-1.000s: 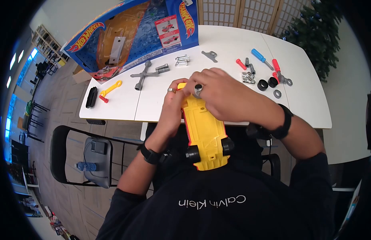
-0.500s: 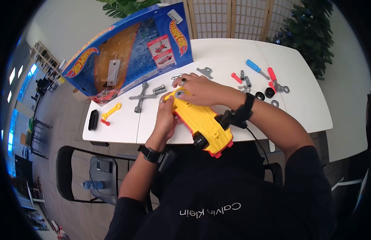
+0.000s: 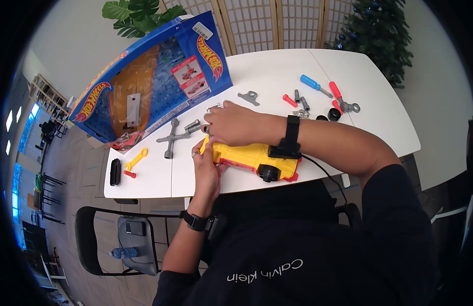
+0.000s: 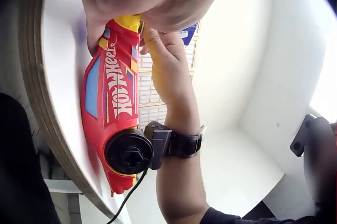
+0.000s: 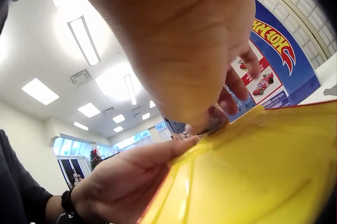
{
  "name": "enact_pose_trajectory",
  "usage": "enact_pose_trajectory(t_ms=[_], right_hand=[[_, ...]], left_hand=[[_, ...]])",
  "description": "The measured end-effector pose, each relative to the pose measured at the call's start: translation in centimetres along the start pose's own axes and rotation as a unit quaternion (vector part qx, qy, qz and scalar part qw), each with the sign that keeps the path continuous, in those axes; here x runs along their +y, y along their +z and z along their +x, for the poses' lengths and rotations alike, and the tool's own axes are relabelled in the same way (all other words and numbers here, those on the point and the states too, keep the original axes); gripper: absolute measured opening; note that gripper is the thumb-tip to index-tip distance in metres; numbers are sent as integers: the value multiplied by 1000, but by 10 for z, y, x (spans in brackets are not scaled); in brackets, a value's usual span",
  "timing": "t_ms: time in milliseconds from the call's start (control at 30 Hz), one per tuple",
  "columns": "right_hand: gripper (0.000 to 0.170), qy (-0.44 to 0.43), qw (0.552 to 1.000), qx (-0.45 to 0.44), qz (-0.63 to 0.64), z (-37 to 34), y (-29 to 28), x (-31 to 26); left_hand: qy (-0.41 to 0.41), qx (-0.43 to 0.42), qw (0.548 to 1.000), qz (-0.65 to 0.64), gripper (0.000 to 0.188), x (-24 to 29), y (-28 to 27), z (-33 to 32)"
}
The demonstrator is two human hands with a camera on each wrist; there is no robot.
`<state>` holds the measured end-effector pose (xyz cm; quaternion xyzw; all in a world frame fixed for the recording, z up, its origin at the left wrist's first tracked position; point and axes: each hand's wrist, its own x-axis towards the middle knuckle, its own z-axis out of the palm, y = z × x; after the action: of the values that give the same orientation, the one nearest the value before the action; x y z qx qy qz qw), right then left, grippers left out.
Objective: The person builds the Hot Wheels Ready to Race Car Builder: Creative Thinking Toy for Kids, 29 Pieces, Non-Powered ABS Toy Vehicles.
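Observation:
The toy car, with its yellow underside (image 3: 241, 154) and red body (image 4: 118, 84), is tilted on its side at the table's front edge. My left hand (image 3: 208, 172) grips its front end, thumb on the yellow part. Over that same end my right hand (image 3: 239, 125) bends down with curled fingers. In the right wrist view, a small grey piece (image 5: 215, 125) lies under the right fingertips, against the yellow plastic (image 5: 263, 166); its shape is mostly hidden. One black rear wheel (image 4: 129, 152) faces the left wrist camera.
Behind stands the blue toy box (image 3: 167, 66). Left of the hands lie a grey cross wrench (image 3: 171, 138), yellow wrench (image 3: 136, 159) and black part (image 3: 115, 172). Further right are a blue screwdriver (image 3: 316, 85), red-handled tool (image 3: 336, 91), red bolt (image 3: 290, 100) and black wheel (image 3: 334, 114).
The car has swung from pointing down toward my lap to lying crosswise over the table edge, its rear to the right. My right forearm has turned with it; both hands stay at the front end.

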<state>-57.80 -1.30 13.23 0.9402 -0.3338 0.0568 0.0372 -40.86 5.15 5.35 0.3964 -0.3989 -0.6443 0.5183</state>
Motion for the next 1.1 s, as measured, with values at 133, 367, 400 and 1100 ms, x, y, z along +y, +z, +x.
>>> enact_pose_trajectory(t_ms=[133, 367, 400, 1100], right_hand=[[33, -71, 994, 0, 80, 5, 23, 9], [35, 25, 998, -22, 55, -2, -2, -4], [38, 10, 993, -62, 103, 0, 2, 1], [30, -27, 980, -61, 186, -3, -9, 8]], left_hand=[[-16, -6, 998, -56, 41, -6, 2, -2], [-4, -10, 997, -74, 42, -15, -1, -2], [0, -16, 996, -92, 39, -14, 1, -3], [12, -18, 996, 81, 48, 5, -19, 11]])
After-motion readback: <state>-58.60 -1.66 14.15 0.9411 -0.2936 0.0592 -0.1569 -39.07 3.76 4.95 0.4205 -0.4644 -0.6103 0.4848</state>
